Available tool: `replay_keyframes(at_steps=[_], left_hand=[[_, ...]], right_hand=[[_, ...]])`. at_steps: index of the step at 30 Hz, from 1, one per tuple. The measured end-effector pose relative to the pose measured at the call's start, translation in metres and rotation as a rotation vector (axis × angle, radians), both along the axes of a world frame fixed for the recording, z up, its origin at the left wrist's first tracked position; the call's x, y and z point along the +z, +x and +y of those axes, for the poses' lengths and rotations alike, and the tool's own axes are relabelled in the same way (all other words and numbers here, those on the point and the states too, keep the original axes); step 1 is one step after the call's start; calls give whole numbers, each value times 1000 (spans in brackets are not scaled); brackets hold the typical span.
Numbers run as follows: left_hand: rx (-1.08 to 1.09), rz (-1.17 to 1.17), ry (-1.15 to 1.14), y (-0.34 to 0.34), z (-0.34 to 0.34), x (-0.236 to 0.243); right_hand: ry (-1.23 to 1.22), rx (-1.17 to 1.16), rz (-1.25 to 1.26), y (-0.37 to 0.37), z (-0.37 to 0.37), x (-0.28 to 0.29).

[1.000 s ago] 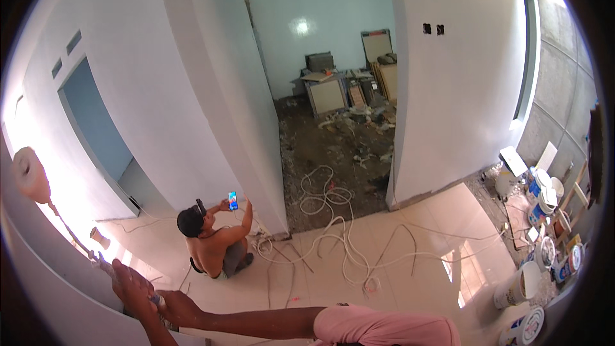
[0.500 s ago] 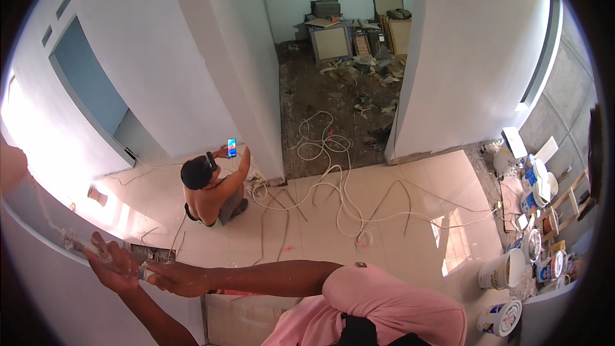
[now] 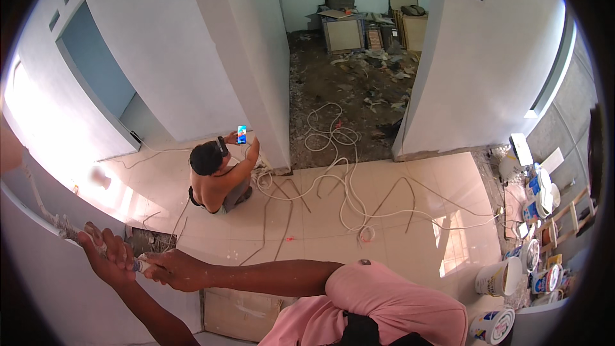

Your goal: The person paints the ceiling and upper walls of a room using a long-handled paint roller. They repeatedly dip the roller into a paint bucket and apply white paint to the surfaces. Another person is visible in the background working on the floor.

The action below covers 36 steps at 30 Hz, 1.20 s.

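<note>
At the far left, both my hands hold a paint roller (image 3: pixel 38 202) crusted with pale paint. Its rod runs up toward a blurred, pinkish head at the picture's edge. My left hand (image 3: pixel 107 253) wraps round the upper part of the handle. Just behind it, my right hand (image 3: pixel 176 270) closes on the blue-and-white handle end, my right arm reaching across from the pink sleeve. The roller is beside a pale curved wall surface (image 3: pixel 48 263); whether it touches there I cannot tell.
A crouching person (image 3: pixel 214 176) on the tiled floor holds up a phone (image 3: pixel 241 134). A white hose (image 3: pixel 349 202) lies looped across the tiles and into a debris-strewn room. Several paint buckets (image 3: pixel 496 279) line the right side. A square floor opening (image 3: pixel 150 241) lies beyond my hands.
The view has swung slightly left, so the room sits further right in it. My hands and the roller have shifted a little up and left. Both hands keep their grip.
</note>
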<state>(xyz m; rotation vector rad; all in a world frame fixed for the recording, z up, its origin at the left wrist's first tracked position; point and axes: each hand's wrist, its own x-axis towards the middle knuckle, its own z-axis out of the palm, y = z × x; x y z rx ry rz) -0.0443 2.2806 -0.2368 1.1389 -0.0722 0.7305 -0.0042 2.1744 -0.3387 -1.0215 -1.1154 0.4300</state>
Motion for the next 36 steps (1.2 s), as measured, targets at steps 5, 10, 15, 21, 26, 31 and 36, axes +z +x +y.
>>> replay_keyframes(at_steps=[5,10,15,21,26,31,36], left_hand=[[453,236,-7,13,0,5],[445,215,92,21,-15,9],[487,196,205,22,-20,3],[306,134,135,7,-21,5],[71,32,81,-7,-4,0],[259,117,138,-7,-10,0],[537,203,180,0,-21,1]], right_hand=[[149,-433,-198,-5,11,-7],[-103,-489,-163,0,1,9],[-128,-552,-219,0,0,10],[-25,-247,-168,5,-2,4],[6,201,-169,22,0,3],[-94,109,-153,20,-6,9],[-142,-214,-278,9,-5,8]])
